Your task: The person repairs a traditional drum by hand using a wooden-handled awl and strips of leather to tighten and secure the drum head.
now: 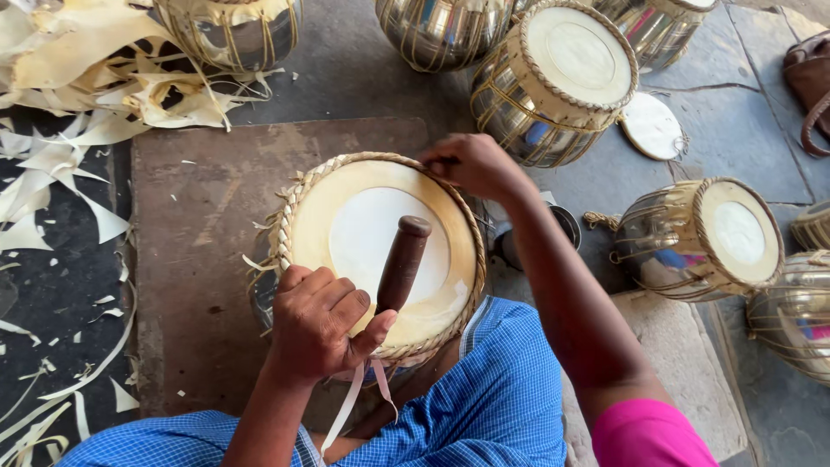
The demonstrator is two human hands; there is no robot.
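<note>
Clearly, the left hand (318,322) was clenched around a dark wooden handle (403,264), the fingers wrapped over its lower end and the thumb pressed against its side. The handle rose at a slant from the fist, its rounded top standing over the pale centre of a drum skin. What lay at the handle's lower end was hidden by the hand.

The right hand (474,164) sat at the far rim of the same drum, fingers curled shut on a small dark object whose kind could not be told, touching the braided edge.

Between the two hands was the drum (372,199), a metal-bodied hand drum with a cream skin, a whiter round patch in the middle and a plaited hide ring around the rim. It rested against the person's lap, which was covered in blue checked cloth (484,406), and partly over a brown stone slab (199,259). A pink sleeve (648,432) showed on the right arm, and thin pale ribbons (350,411) hung below the left fist.

Farther out, several similar shiny metal drums stood on the paved floor: one large one (558,82) just beyond the right hand, a smaller one (705,238) lying to the right, others along the top and right edges. A loose round skin (653,125) lay beside the large drum. To the left, pale hide scraps (78,156) were strewn in strips and heaps.
</note>
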